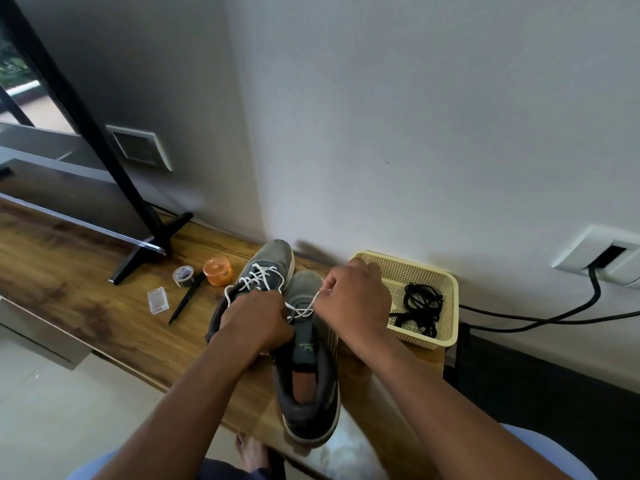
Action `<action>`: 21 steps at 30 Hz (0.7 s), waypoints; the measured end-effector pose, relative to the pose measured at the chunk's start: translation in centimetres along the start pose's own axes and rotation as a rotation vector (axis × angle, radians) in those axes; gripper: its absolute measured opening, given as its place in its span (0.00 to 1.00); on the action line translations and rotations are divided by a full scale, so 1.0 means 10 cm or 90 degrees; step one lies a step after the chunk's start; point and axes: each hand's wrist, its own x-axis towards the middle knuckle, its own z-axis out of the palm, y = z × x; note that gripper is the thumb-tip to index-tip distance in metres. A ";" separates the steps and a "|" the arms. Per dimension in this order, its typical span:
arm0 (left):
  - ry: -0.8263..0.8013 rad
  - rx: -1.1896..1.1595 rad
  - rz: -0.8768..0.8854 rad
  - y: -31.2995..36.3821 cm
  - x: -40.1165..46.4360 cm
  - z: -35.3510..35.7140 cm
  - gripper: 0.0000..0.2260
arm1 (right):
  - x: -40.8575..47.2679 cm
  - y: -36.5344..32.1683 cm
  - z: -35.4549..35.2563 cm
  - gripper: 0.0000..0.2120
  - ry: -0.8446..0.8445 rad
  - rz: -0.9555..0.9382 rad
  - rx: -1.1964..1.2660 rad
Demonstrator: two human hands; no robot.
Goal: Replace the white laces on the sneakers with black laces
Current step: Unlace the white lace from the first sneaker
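Two grey sneakers are set side by side on a wooden shelf [86, 289] against a white wall. The near sneaker [308, 382] lies with its heel toward the person and its toe toward the wall; most of its eyelets are bare, and a white lace [300, 311] is seen crossing only near the toe end. The far sneaker [268, 263], just to the left and partly behind, is laced in white throughout.

The left hand [258, 323] is curled over the left side of the near sneaker, fingers bent tightly at the lace crossing; a strand appears to be pinched there, though the fingertips are hidden. The right hand [353, 299] is held above the toe, thumb and forefinger closed on a strand of white lace that runs taut down to the crossing, the other fingers folded in.

To the right, touching the wall, a cream plastic basket [446, 306] is placed, and the black laces [420, 306] are heaped loosely inside it (none has been threaded).

Left of the sneakers, a black pen [185, 299], a small clear plastic box [157, 299], a roll of tape [183, 273] and an orange tub [218, 271] are laid out, with a television stand [149, 240] beyond.
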 end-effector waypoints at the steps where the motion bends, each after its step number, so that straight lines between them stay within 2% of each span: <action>1: -0.002 -0.005 0.004 0.00 0.00 0.00 0.10 | -0.01 0.01 0.00 0.11 -0.025 -0.035 -0.004; 3: -0.009 -0.017 0.010 -0.01 0.00 0.00 0.10 | -0.05 -0.01 0.03 0.14 -0.064 -0.125 -0.034; 5: -0.014 -0.021 0.016 0.00 0.00 0.00 0.12 | -0.12 -0.08 0.10 0.14 -0.092 -0.198 -0.128; 8: -0.017 -0.025 0.013 -0.01 -0.01 -0.02 0.14 | -0.19 -0.12 0.20 0.09 -0.106 -0.219 -0.182; 10: -0.023 -0.034 0.001 -0.02 -0.01 -0.02 0.14 | -0.17 -0.11 0.19 0.10 -0.085 -0.189 -0.161; 14: -0.035 -0.029 0.003 -0.01 0.00 -0.04 0.15 | -0.03 -0.09 0.01 0.05 0.074 -0.016 -0.023; 16: -0.038 -0.032 0.007 -0.02 0.01 -0.04 0.16 | 0.00 -0.04 -0.05 0.04 0.106 0.023 0.010; 19: -0.044 -0.028 0.012 -0.04 0.01 -0.03 0.18 | -0.02 0.00 -0.05 0.12 0.015 -0.030 -0.020; 21: -0.060 -0.039 0.011 -0.04 0.00 -0.04 0.14 | -0.07 -0.04 -0.04 0.19 -0.061 -0.100 -0.044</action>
